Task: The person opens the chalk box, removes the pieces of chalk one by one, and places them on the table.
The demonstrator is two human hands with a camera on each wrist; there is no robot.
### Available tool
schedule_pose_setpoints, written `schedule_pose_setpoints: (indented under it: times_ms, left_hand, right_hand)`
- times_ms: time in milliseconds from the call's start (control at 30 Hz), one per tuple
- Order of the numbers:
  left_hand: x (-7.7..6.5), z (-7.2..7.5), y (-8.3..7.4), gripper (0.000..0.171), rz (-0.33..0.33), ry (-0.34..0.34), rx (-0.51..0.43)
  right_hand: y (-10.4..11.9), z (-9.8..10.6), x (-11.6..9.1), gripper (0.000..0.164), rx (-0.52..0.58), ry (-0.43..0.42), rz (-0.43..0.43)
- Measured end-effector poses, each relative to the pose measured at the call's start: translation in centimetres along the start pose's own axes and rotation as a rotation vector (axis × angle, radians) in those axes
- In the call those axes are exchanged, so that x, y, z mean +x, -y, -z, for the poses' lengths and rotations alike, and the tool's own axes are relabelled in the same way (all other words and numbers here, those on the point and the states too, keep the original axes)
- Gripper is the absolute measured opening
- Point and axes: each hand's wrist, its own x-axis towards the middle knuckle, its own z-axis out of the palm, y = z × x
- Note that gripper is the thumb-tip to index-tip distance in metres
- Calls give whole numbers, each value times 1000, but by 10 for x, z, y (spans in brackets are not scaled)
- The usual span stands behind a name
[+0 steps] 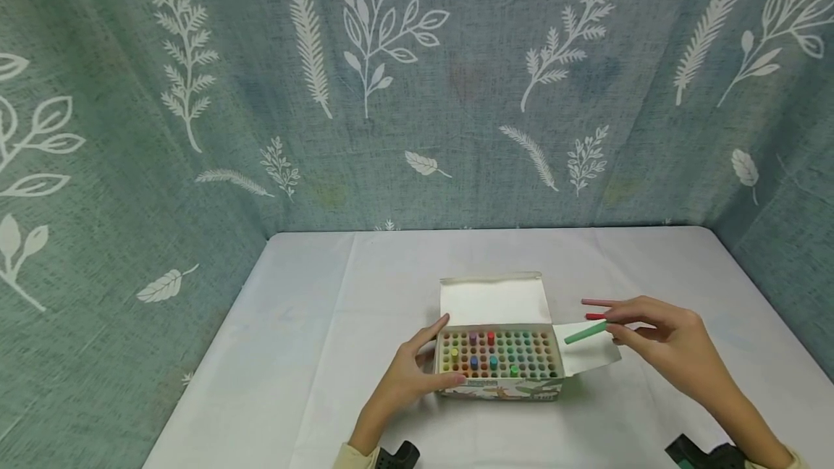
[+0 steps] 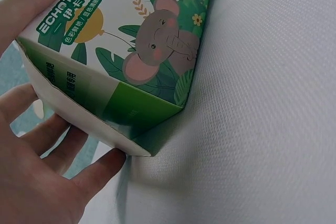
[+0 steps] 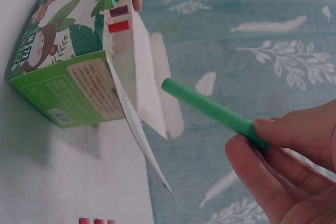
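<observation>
An opened cardboard box (image 1: 498, 389) with an animal print stands on the table, its inside a grid of round holes with several coloured sticks upright in it. My left hand (image 1: 417, 368) grips the box's left end, thumb on the printed front, fingers by the open side flap (image 2: 89, 124). Between thumb and fingers, my right hand (image 1: 664, 331) pinches a plain green chalk-like stick (image 3: 210, 108) by one end. The stick is above the right side flap (image 1: 589, 357), outside the holes. Behind the right fingers lie a pink stick (image 1: 596, 302) and a red stick (image 1: 594, 316).
The box lid (image 1: 495, 300) stands raised at the back. A white cloth covers the table (image 1: 365, 288). Green-blue curtains with white leaves (image 1: 423, 93) hang behind and at both sides.
</observation>
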Motion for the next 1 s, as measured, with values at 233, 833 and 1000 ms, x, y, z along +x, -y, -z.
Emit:
schedule_pose_setpoints:
  times_ms: [233,833,1000]
  left_hand:
    - [0,0,0,86,0,-3,0]
    - [5,-1,23,88,-16,-26,11]
    - [9,-2,35,86,-27,-38,26]
  right_hand:
    - [-3,8,-9,21,29,-38,-76]
    - [-18,20,-22,21,74,-141,-214]
    - [-24,21,-26,23,160,-169,-266]
